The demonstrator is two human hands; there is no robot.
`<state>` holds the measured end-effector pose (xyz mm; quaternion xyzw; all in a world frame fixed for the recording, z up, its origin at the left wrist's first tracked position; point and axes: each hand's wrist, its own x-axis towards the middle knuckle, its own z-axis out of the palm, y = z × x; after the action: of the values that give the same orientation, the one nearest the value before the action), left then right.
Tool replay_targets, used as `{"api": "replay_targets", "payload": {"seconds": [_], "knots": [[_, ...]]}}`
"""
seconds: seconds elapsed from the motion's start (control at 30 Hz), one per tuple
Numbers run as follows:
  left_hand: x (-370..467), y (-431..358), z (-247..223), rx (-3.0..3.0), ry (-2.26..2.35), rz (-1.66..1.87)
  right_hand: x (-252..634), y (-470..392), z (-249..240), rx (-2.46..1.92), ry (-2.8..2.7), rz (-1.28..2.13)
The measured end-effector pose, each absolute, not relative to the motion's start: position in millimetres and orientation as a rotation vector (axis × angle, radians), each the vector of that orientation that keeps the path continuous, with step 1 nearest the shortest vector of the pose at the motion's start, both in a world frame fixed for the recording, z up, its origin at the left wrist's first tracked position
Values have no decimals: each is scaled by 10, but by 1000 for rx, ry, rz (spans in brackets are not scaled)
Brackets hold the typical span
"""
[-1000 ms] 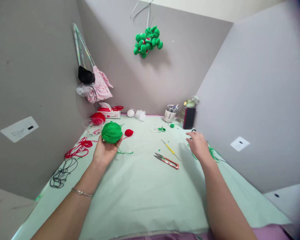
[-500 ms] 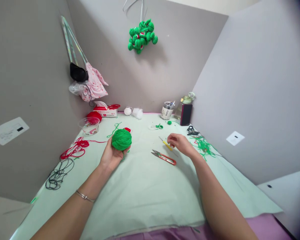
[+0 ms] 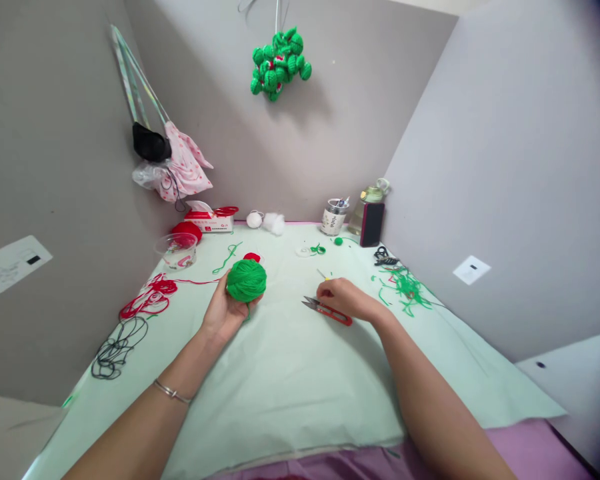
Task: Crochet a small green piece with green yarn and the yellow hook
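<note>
A ball of green yarn rests in my left hand, whose fingers curl round its underside; a short strand hangs below. My right hand is over the orange-handled snips, its fingers bent together; what they hold, if anything, is hidden. The snips lie on the pale green cloth with their blades pointing left. Behind my right hand, the thin metal tip of a yellow-handled tool shows. A small red ball sits just behind the green yarn.
Loose red yarn, dark cord and a clear bowl are at the left. Green scraps lie at the right. Along the back stand a tissue box, a can and a phone.
My right hand has moved left and slightly down, from beside the yellow-handled tool to over the snips. My left hand still holds the green yarn ball.
</note>
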<state>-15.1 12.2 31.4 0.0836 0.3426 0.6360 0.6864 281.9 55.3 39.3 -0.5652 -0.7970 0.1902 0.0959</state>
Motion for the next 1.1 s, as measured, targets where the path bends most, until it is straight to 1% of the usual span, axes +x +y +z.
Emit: {"api": "replay_targets", "payload": {"seconds": [0.17, 0.23, 0.43, 0.5, 0.63, 0.73, 0.8, 1.0, 1.1], "knots": [[-134, 114, 307, 178, 778, 1411, 3490, 739, 482, -1979, -1939, 33], [-121, 111, 291, 170, 785, 1407, 3602, 812, 439, -2022, -1855, -73], [-76, 104, 250, 183, 824, 1364, 3139, 1036, 42, -1943, -2025, 40], [-61, 102, 243, 196, 836, 1350, 3071, 1065, 0, -1955, -2005, 53], [-22, 88, 215, 220, 849, 1335, 3351, 970, 168, -2027, -1768, -17], [19, 65, 178, 245, 841, 1321, 3522, 856, 357, -1992, -1603, -36], [48, 49, 151, 271, 831, 1308, 3425, 801, 434, -1885, -1639, 76], [111, 10, 65, 419, 833, 1293, 2482, 473, 399, -1276, -2046, 821], [118, -5, 26, 531, 824, 1259, 2155, 277, 347, -1071, -2080, 1033]]}}
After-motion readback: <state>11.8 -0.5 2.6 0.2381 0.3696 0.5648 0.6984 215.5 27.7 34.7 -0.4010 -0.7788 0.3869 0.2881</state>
